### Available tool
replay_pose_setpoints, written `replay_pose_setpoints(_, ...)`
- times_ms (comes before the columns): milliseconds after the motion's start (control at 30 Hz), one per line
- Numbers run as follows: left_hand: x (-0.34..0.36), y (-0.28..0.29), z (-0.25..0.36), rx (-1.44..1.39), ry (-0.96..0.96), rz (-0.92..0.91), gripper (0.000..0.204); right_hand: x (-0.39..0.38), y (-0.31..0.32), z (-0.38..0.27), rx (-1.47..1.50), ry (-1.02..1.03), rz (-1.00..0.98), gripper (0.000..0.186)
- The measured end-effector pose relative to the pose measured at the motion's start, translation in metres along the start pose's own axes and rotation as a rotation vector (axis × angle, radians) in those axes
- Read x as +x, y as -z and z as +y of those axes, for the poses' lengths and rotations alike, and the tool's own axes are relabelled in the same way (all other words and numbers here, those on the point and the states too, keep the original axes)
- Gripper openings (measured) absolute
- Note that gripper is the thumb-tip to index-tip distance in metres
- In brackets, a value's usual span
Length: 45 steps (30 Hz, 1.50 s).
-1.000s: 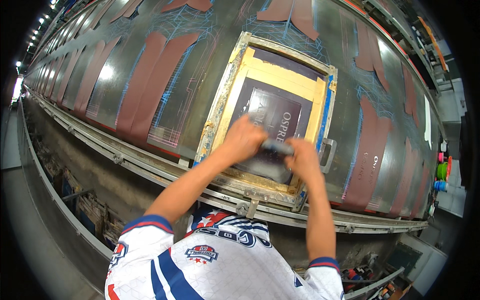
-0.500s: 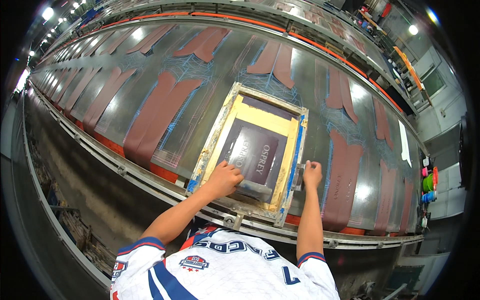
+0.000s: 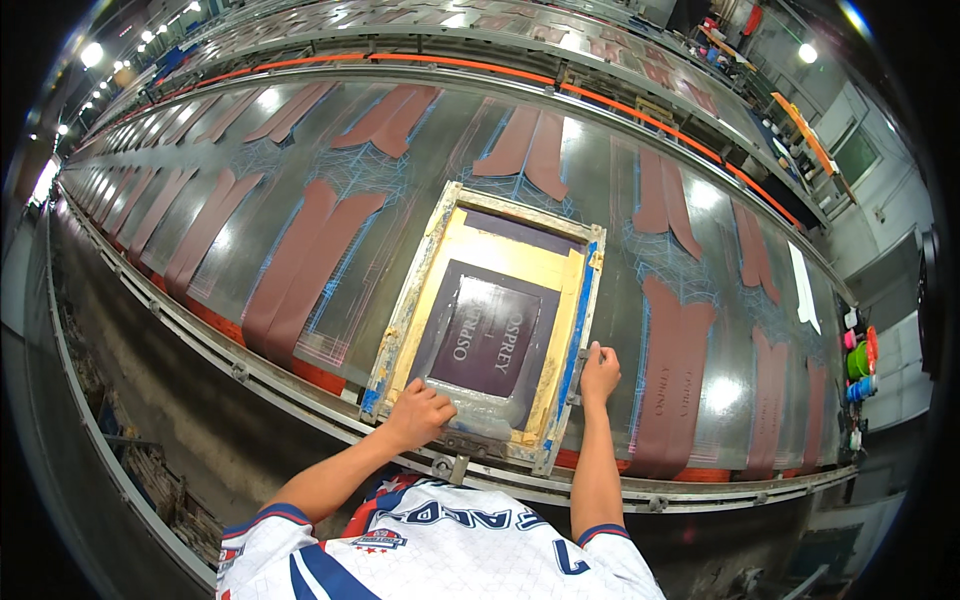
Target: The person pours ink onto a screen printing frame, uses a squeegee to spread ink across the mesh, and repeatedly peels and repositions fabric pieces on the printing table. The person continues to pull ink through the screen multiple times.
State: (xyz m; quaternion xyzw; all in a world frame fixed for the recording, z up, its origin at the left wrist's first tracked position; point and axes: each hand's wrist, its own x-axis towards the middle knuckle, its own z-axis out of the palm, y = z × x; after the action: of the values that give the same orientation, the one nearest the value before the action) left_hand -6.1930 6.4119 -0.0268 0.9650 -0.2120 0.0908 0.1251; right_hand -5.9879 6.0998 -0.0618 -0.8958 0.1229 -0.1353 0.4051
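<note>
A wooden-framed printing screen lies on the long dark table in front of me, with yellow tape around its dark mesh window and blue tape on its sides. My left hand is closed on a squeegee at the screen's near end; the hand partly hides it. Pale lettering shows through the window. At the right side of the frame, my right hand is closed with fingertips on a small metal handle. Maroon fabric pieces lie flat to the right of the screen.
More paired maroon pieces run in rows along the printing table. A metal rail edges its near side. White strips lie at the right. Coloured tape rolls hang past the table's right end.
My left hand has drawn the squeegee toward me to the screen's near end, leaving more of the window visible. My right hand stays at the frame's side; the whole view has shifted slightly.
</note>
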Motion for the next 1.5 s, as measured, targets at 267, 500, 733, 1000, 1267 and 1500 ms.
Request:
replay_pose_setpoints(267,0.155,0.007,-0.099,-0.002,-0.094,0.216,0.017,-0.004,0.003,-0.006,-0.001,0.067,0.064,0.032)
replay_pose_setpoints(500,0.198,0.002,-0.128,-0.022,-0.05,0.265,0.013,-0.003,0.001,-0.011,-0.027,0.027,0.039,0.031)
replay_pose_setpoints(733,0.04,-0.022,-0.028,0.025,-0.049,0.317,0.012,-0.001,0.003,-0.006,-0.011,-0.003,-0.067,0.034)
replay_pose_setpoints(1000,-0.009,-0.026,-0.008,-0.006,0.018,0.36,0.01,0.027,0.01,0.003,0.089,0.093,-0.108,0.032)
replay_pose_setpoints(1267,-0.012,-0.021,-0.011,0.03,0.091,0.331,0.007,0.02,-0.003,0.003,0.158,0.108,-0.095,0.03)
replay_pose_setpoints(1500,-0.024,0.0,-0.038,-0.12,0.057,0.316,0.005,-0.011,0.027,-0.051,0.097,0.017,-0.044,0.031)
